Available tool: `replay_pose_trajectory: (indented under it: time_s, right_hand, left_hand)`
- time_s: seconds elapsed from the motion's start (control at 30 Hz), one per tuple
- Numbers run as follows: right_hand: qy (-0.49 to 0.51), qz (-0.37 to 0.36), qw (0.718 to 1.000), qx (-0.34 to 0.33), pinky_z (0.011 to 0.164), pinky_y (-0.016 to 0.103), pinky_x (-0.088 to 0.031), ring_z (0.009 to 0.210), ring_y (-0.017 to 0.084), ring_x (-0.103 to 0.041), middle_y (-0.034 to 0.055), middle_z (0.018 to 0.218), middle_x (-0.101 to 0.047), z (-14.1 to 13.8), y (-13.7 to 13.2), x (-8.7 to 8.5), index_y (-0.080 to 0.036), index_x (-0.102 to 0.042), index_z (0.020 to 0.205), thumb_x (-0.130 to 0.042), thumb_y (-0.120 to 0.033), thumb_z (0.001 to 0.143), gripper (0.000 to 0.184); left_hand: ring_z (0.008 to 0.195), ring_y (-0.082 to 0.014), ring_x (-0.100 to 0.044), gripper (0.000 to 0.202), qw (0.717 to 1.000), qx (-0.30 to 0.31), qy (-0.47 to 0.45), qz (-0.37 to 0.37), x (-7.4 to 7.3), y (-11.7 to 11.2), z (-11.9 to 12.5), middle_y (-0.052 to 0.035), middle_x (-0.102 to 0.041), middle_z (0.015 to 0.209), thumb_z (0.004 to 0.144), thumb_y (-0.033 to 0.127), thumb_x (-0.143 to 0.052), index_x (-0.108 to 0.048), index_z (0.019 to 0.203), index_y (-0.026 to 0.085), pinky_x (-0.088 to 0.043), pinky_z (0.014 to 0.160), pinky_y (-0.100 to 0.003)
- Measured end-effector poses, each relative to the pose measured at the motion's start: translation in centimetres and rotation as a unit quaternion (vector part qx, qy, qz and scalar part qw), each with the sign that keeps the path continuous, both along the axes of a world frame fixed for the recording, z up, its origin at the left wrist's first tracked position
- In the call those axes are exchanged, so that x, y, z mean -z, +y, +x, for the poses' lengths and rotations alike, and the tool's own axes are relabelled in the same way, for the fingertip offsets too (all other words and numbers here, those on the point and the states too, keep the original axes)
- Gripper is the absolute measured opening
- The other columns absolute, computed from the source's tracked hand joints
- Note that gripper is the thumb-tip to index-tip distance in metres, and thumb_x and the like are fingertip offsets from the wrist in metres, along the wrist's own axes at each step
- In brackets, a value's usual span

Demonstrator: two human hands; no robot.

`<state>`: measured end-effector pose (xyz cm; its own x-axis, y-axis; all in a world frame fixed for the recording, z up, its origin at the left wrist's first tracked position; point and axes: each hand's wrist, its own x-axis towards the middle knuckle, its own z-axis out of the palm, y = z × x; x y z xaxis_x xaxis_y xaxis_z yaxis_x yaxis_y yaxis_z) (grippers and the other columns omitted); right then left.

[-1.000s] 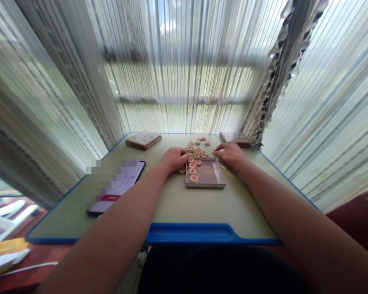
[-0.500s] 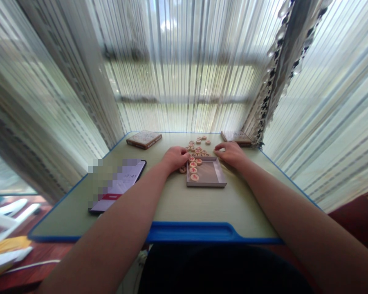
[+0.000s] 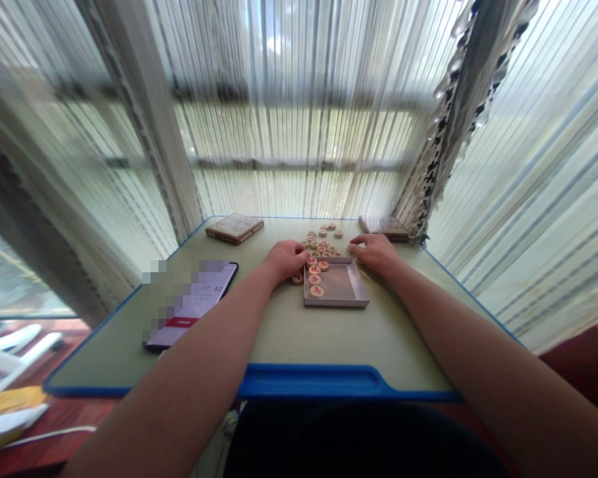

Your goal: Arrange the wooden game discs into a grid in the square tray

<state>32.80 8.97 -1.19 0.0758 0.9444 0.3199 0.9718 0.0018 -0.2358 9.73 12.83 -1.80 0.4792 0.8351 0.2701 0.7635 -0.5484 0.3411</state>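
Observation:
A shallow square box point(image 3: 337, 303) lies on the table, with several round Chinese chess pieces point(image 3: 317, 291) marked in red along its left side. At the box's upper left corner, my left hand point(image 3: 286, 259) is closed, its fingertips pressed together; what they hold, if anything, is hidden. A darker piece point(image 3: 298, 279) lies under its edge, outside the box. Beyond the box's upper right corner, my right hand point(image 3: 377, 252) pinches a pale Chinese chess piece point(image 3: 351, 247) between thumb and forefinger, mostly covered by the fingers. More loose pieces point(image 3: 322, 247) cluster behind the box.
A phone point(image 3: 199, 299) lies left of my left forearm. Two flat boxes stand at the back, one on the left point(image 3: 235, 228) and one on the right point(image 3: 383, 226). The table point(image 3: 299, 338) has a blue rim; a curtain point(image 3: 299, 133) hangs behind.
The view has shifted slightly. Both hands keep nearly the same places by the box, and the pieces look unmoved. The phone's clock now reads 17:42.

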Motion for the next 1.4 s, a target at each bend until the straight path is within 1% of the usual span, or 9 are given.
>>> replay_pose_trajectory:
  time_s: [0.13,0.3,0.53,0.73,0.87,0.97,1.1,1.23,1.4]
  right_hand:
    - [-0.01,0.025,0.998,-0.058,0.09,0.032,-0.035,0.102,0.022,-0.051,0.006,0.107,-0.063,-1.0,-0.3,-0.2,-0.02,-0.064,0.101,-0.04,-0.038,0.082,0.036]
    - [-0.03,-0.011,0.986,-0.163,0.096,0.03,-0.03,0.11,0.018,-0.047,0.0024,0.112,-0.061,-2.3,-0.3,-0.1,-0.022,-0.061,0.107,-0.026,-0.046,0.087,0.047]
    - [-0.034,-0.069,0.976,-0.205,0.104,0.033,-0.019,0.126,0.018,-0.03,-0.0033,0.13,-0.045,-3.1,0.1,-0.2,-0.029,-0.05,0.121,-0.02,-0.053,0.087,0.051]
    - [-0.066,-0.037,0.979,-0.188,0.098,0.035,-0.026,0.118,0.02,-0.039,0.0048,0.123,-0.052,-2.9,-0.2,-0.3,-0.022,-0.051,0.119,-0.019,-0.051,0.087,0.054]
    - [-0.1,-0.013,0.983,-0.155,0.09,0.035,-0.03,0.103,0.019,-0.049,0.0075,0.107,-0.06,-2.3,-0.2,-0.5,-0.02,-0.061,0.101,-0.017,-0.044,0.09,0.052]
    - [-0.108,-0.004,0.985,-0.131,0.087,0.032,-0.03,0.097,0.018,-0.052,0.0091,0.098,-0.063,-1.7,0.0,-0.5,-0.018,-0.063,0.09,-0.022,-0.038,0.09,0.046]
    - [-0.114,-0.003,0.984,-0.137,0.084,0.029,-0.031,0.092,0.018,-0.054,0.0091,0.095,-0.064,-1.1,0.4,-0.1,-0.016,-0.064,0.089,-0.029,-0.028,0.089,0.037]
    - [-0.112,0.003,0.986,-0.122,0.087,0.029,-0.03,0.095,0.019,-0.053,0.0065,0.099,-0.064,-1.0,0.8,0.1,-0.018,-0.066,0.091,-0.038,-0.022,0.082,0.03]
    - [-0.095,0.018,0.991,-0.097,0.085,0.03,-0.032,0.088,0.018,-0.055,0.0049,0.09,-0.066,-0.9,0.6,0.1,-0.021,-0.068,0.087,-0.043,-0.024,0.078,0.027]
  left_hand:
    - [0.068,-0.0133,-0.056,0.032,1.0,-0.006,0.004,-0.004,-0.1,0.0,0.0,-0.0041,-0.066,0.076,0.074,0.035,-0.041,-0.068,0.077,0.017,-0.04,0.061,-0.021]
    - [0.071,-0.0143,-0.056,0.033,1.0,-0.012,0.008,-0.008,-0.2,-0.1,0.1,-0.0046,-0.067,0.079,0.075,0.036,-0.041,-0.068,0.08,0.017,-0.04,0.063,-0.021]
    - [0.073,-0.0138,-0.056,0.032,1.0,-0.017,0.005,-0.012,-0.4,-0.4,0.2,-0.0051,-0.067,0.081,0.075,0.033,-0.041,-0.068,0.08,0.017,-0.04,0.066,-0.02]
    - [0.073,-0.0138,-0.056,0.032,1.0,-0.015,0.006,-0.024,-0.3,-0.3,0.1,-0.005,-0.067,0.082,0.075,0.035,-0.041,-0.068,0.082,0.017,-0.04,0.066,-0.021]
    - [0.072,-0.0139,-0.056,0.032,1.0,-0.012,0.002,-0.021,-0.2,-0.1,0.1,-0.0052,-0.067,0.082,0.074,0.034,-0.042,-0.068,0.081,0.017,-0.04,0.064,-0.021]
    - [0.074,-0.0138,-0.056,0.032,1.0,-0.013,-0.004,-0.027,-0.1,-0.1,0.1,-0.0052,-0.067,0.083,0.074,0.035,-0.042,-0.068,0.082,0.017,-0.04,0.065,-0.021]
    - [0.072,-0.0139,-0.056,0.033,1.0,-0.006,-0.003,-0.025,-0.1,-0.1,0.0,-0.0055,-0.067,0.082,0.074,0.035,-0.042,-0.068,0.083,0.017,-0.04,0.065,-0.021]
    - [0.072,-0.0137,-0.056,0.033,1.0,-0.003,-0.004,-0.023,-0.1,0.0,0.0,-0.0055,-0.067,0.082,0.074,0.035,-0.042,-0.068,0.082,0.017,-0.04,0.064,-0.021]
    - [0.071,-0.0134,-0.056,0.032,1.0,-0.009,-0.002,-0.027,-0.2,-0.1,0.1,-0.0054,-0.067,0.081,0.074,0.034,-0.042,-0.068,0.081,0.017,-0.04,0.064,-0.021]
